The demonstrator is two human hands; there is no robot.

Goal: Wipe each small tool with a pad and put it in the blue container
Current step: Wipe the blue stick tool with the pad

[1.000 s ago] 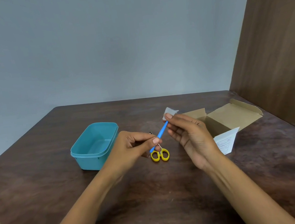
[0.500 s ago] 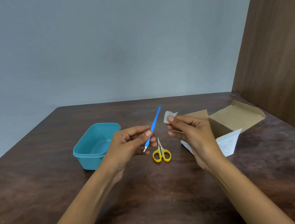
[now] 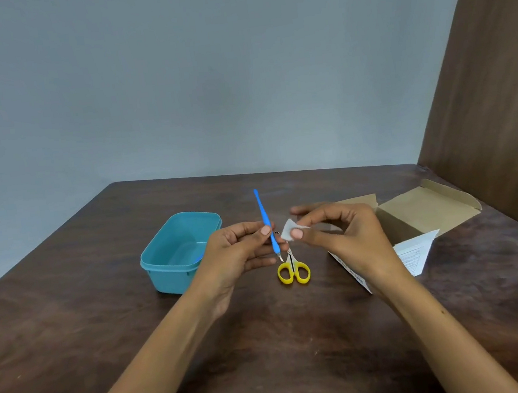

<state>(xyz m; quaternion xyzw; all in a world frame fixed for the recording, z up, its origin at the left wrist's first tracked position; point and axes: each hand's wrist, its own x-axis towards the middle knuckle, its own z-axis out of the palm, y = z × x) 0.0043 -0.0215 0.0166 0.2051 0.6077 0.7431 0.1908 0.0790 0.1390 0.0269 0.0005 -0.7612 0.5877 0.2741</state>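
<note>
Dark wooden desk [image 3: 269, 342] fills the lower frame. At centre, the left hand [image 3: 238, 254] pinches a slim blue-handled tool [image 3: 266, 224] upright; the right hand [image 3: 344, 238] pinches a small white pad [image 3: 288, 230] just beside it. Empty blue plastic container [image 3: 174, 262] sits left, yellow-handled scissors [image 3: 293, 268] below the tool.

Soft, even light; slight wide-angle distortion

Both forearms reaching forward, left hand [image 3: 238, 251] fingers curled in a pinch, right hand [image 3: 337, 235] thumb and forefinger pinched
</note>
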